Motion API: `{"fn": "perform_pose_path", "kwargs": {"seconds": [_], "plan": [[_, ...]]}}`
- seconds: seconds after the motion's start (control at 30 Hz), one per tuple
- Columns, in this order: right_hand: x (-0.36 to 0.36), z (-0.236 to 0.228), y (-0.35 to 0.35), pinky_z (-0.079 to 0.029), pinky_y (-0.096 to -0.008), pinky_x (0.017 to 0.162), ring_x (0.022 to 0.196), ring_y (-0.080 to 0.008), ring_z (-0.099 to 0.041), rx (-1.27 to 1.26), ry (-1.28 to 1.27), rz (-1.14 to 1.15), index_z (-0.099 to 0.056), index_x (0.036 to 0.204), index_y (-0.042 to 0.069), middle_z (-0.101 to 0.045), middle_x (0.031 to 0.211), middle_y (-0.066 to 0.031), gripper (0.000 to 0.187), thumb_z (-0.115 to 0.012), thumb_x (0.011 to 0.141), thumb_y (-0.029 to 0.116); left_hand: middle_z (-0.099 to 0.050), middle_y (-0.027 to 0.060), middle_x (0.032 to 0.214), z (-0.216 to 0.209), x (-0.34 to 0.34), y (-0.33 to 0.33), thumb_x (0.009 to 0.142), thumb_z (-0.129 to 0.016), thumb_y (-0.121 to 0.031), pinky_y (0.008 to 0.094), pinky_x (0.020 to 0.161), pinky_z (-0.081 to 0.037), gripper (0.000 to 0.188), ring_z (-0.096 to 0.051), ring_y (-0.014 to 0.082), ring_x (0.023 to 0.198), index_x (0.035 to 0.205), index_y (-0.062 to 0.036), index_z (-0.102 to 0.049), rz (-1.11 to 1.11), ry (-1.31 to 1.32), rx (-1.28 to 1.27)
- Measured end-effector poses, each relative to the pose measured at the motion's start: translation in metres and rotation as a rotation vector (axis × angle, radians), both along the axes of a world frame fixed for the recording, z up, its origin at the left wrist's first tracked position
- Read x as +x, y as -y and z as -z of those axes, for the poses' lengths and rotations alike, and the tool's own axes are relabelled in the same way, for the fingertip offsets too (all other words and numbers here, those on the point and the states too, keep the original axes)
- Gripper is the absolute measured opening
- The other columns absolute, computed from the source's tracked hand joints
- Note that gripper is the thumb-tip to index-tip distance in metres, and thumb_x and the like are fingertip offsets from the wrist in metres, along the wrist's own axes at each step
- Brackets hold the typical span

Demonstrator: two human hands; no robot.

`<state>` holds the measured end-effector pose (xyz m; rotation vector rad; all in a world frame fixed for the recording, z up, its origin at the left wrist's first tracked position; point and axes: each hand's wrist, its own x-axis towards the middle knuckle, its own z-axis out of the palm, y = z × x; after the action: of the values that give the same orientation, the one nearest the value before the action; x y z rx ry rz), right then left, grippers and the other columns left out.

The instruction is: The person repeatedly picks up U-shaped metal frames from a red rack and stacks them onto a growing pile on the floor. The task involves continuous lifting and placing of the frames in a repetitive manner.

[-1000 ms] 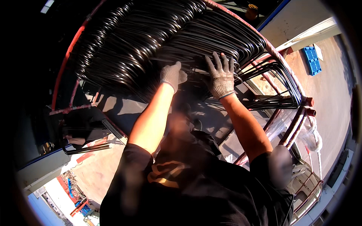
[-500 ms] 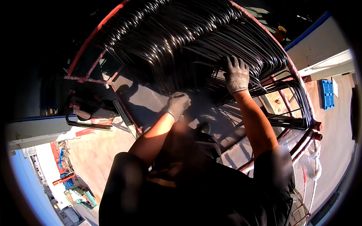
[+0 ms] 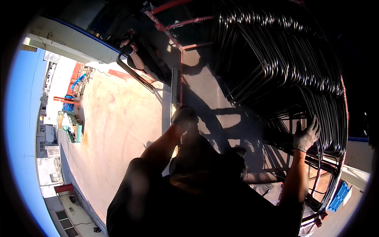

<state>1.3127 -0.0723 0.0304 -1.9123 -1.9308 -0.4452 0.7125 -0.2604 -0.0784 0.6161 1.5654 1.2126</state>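
Note:
Bent black metal tubes (image 3: 276,75) hang closely stacked in a long row to my right, shiny along their bends. Against the lower part of this stack, my right hand (image 3: 306,137) in a grey knitted glove has its fingers stretched up and its thumb apart. It touches or nearly touches the tubes and grips none that I can see. My left hand (image 3: 184,115), gloved and in deep shadow, is in front of my chest beside an upright metal post (image 3: 174,89). Its outline is rounded, fingers curled in, with nothing visible in it.
At the far left, a co-worker (image 3: 137,59) with a dark-gloved hand (image 3: 126,49) holds bent black tubes (image 3: 136,74). A red rack frame (image 3: 162,27) surrounds the stack. Blue pallets (image 3: 339,197) lie lower right; a green cart (image 3: 71,125) stands out on the sunlit concrete.
My view has swung to the left, so the tube stack now appears further right. My right hand remains by the stack; my left hand has gone from sunlight into shadow.

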Motion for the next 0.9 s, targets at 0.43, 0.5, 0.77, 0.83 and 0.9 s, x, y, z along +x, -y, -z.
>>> {"fn": "perform_pose_path", "kwargs": {"seconds": [0.43, 0.5, 0.77, 0.83, 0.9], "plan": [[-0.473, 0.099, 0.122, -0.058, -0.0434, 0.095, 0.106, -0.0326, -0.075, -1.126, -0.803, -0.448, -0.067, 0.135, 0.006, -0.077, 0.113, -0.0137, 0.057, -0.083, 0.087, 0.032, -0.074, 0.0075, 0.106, -0.153, -0.491, -0.08, 0.097, -0.079, -0.025, 0.0344, 0.094, -0.053, 0.033, -0.068, 0.0191, 0.1, 0.116, 0.0005, -0.07, -0.796, -1.054, 0.119], [-0.588, 0.091, 0.102, -0.058, -0.0412, 0.098, 0.111, -0.0267, -0.075, -1.194, -0.922, -0.648, -0.066, 0.138, 0.006, -0.077, 0.119, -0.0139, 0.062, -0.087, 0.088, 0.036, -0.074, 0.0072, 0.109, -0.171, -0.579, -0.084, 0.1, -0.075, -0.031, 0.0358, 0.097, -0.051, 0.037, -0.066, 0.0187, 0.104, 0.119, 0.0002, -0.07, -0.606, -1.055, 0.118], [-1.0, 0.051, 0.044, -0.044, -0.0345, 0.115, 0.138, -0.0175, -0.056, -1.562, -1.88, -0.886, -0.05, 0.156, 0.003, -0.062, 0.149, -0.0062, 0.07, -0.078, 0.1, 0.034, -0.074, 0.0033, 0.123, -0.058, -0.683, -0.103, 0.112, -0.061, -0.039, 0.0278, 0.096, -0.054, 0.046, -0.067, 0.0107, 0.109, 0.135, -0.0006, -0.07, -0.088, -0.045, 0.073], [-1.031, 0.052, 0.026, -0.042, -0.0335, 0.115, 0.135, -0.0168, -0.057, -1.511, -2.272, -0.665, -0.051, 0.157, 0.005, -0.062, 0.147, -0.0037, 0.067, -0.077, 0.101, 0.031, -0.076, 0.0032, 0.119, -0.091, -0.626, -0.124, 0.112, -0.06, -0.041, 0.0268, 0.095, -0.054, 0.048, -0.067, 0.0097, 0.108, 0.135, 0.0001, -0.07, 0.111, -0.141, -0.064], [-1.036, 0.058, 0.024, -0.043, -0.0339, 0.115, 0.134, -0.0166, -0.058, -1.52, -2.285, -0.756, -0.051, 0.157, 0.006, -0.063, 0.144, -0.0028, 0.065, -0.076, 0.101, 0.029, -0.075, -0.0006, 0.108, -0.099, -0.627, -0.091, 0.112, -0.06, -0.04, 0.0262, 0.086, -0.053, 0.042, -0.067, 0.0083, 0.097, 0.122, -0.0017, -0.075, 0.2, -0.174, -0.106]]}}
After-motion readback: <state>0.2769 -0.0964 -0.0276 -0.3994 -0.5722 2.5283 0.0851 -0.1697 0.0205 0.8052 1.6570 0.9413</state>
